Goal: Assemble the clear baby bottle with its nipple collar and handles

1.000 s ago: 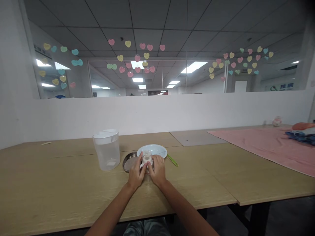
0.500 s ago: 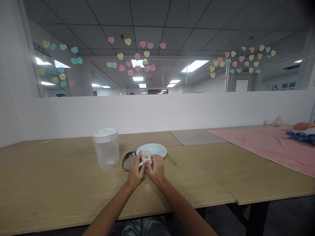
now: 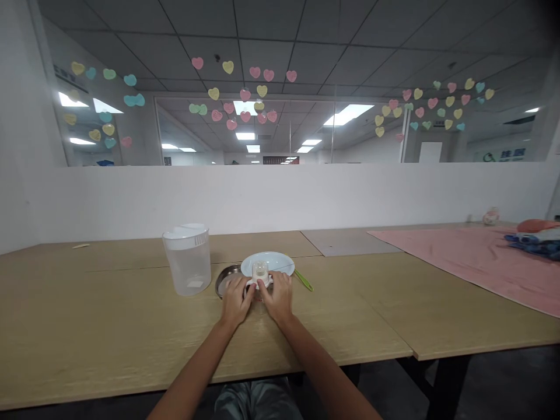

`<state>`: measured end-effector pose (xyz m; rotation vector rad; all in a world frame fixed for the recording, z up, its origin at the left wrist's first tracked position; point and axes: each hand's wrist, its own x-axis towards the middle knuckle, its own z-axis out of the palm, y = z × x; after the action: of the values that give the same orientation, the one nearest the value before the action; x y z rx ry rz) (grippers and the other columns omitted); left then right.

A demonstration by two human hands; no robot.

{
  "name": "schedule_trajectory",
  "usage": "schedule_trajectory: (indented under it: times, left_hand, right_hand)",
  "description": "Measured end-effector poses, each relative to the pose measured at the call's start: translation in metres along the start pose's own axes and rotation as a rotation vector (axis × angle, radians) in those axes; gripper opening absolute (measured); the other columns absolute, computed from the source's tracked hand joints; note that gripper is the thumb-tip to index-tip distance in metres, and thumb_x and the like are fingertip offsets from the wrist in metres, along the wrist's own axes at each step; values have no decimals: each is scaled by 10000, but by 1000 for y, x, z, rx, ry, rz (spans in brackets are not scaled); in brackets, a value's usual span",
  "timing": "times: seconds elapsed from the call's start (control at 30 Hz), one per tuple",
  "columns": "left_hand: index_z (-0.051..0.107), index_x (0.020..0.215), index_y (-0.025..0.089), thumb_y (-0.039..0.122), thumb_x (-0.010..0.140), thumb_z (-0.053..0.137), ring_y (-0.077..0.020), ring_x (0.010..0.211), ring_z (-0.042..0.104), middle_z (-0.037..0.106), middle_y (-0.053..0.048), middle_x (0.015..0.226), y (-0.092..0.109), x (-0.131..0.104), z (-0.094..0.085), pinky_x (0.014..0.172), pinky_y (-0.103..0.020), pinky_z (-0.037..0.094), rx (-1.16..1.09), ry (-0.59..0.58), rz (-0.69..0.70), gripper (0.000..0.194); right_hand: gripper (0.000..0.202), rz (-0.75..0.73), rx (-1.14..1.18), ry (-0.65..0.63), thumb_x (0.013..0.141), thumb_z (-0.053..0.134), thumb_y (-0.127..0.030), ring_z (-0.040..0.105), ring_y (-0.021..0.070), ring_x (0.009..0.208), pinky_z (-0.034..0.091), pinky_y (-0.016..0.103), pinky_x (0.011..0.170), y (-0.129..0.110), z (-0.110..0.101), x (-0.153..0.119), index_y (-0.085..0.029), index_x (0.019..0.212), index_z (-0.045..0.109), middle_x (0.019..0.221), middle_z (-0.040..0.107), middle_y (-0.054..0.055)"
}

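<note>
Between my hands, on the table, is a baby bottle (image 3: 260, 272) with a clear domed cap and a white collar with side handles. My left hand (image 3: 235, 300) is closed around its left side, thumb toward the collar. My right hand (image 3: 279, 296) wraps the right side, its thumb pressed on the collar. The fingers hide most of the bottle's body. Just behind it lies a white oval plate (image 3: 280, 260). A steel dish (image 3: 222, 282) sits behind my left hand, partly covered. To the right, a green handle (image 3: 305, 281) rests against the plate's edge.
A clear plastic bucket (image 3: 189, 262) with a white top stands left of the dish. At the right, a pink cloth (image 3: 455, 254) covers part of the table, with folded fabric (image 3: 536, 240) on it. A white wall (image 3: 280, 198) runs behind the table.
My left hand has shifted slightly lower and left around the bottle, its fingers lying less high on the cap. The whole view has tilted slightly; the other things stay in place.
</note>
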<state>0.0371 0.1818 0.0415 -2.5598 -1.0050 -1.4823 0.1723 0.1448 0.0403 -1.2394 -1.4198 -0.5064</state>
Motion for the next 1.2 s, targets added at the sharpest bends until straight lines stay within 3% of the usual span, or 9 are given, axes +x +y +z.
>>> schedule_trajectory:
  times: [0.2, 0.3, 0.43, 0.57, 0.73, 1.2]
  left_hand:
    - [582, 853, 164, 406, 885, 318, -192, 715, 564, 629, -46, 730, 2, 0, -4, 738, -324, 391, -57, -48, -49, 359]
    - [568, 931, 165, 444, 832, 431, -188, 703, 559, 620, -29, 711, 2, -1, -4, 706, -301, 402, -129, -109, -68, 326]
    - [500, 1101, 157, 456, 725, 582, -171, 648, 554, 580, 11, 632, 4, -1, -3, 646, -266, 417, -224, -147, -145, 487]
    - [535, 1061, 158, 436, 709, 589, -153, 589, 540, 536, 32, 582, 9, -1, -1, 592, -243, 399, -202, -188, -166, 452]
    - [568, 1011, 172, 472, 705, 578, -142, 569, 525, 515, 33, 572, 15, -1, -3, 581, -235, 392, -173, -225, -147, 429]
    - [552, 1115, 186, 499, 663, 626, -149, 584, 529, 546, 26, 600, 14, 0, -4, 601, -245, 404, -171, -231, -128, 555]
  right_hand:
    - [311, -10, 59, -30, 851, 456, -427, 520, 190, 799, 338, 319, 751, 3, 2, 0, -136, 920, 543, 837, 596, 72]
    - [291, -7, 57, -24, 858, 446, -402, 518, 187, 803, 326, 321, 763, 3, 0, 0, -135, 920, 541, 830, 595, 69]
    - [273, 1, 8, -12, 869, 419, -384, 504, 182, 796, 301, 334, 792, 4, -3, 0, -146, 905, 548, 823, 586, 62]
    - [256, -8, -3, -18, 878, 396, -360, 494, 180, 791, 291, 338, 803, 5, -5, 1, -150, 886, 543, 801, 572, 58]
    - [254, 1, 33, -5, 890, 364, -355, 484, 177, 782, 298, 333, 794, 5, -6, 1, -154, 857, 516, 784, 553, 53]
    - [315, 75, 84, 21, 909, 342, -400, 476, 167, 735, 296, 317, 755, 8, -1, 0, -162, 832, 535, 766, 552, 37]
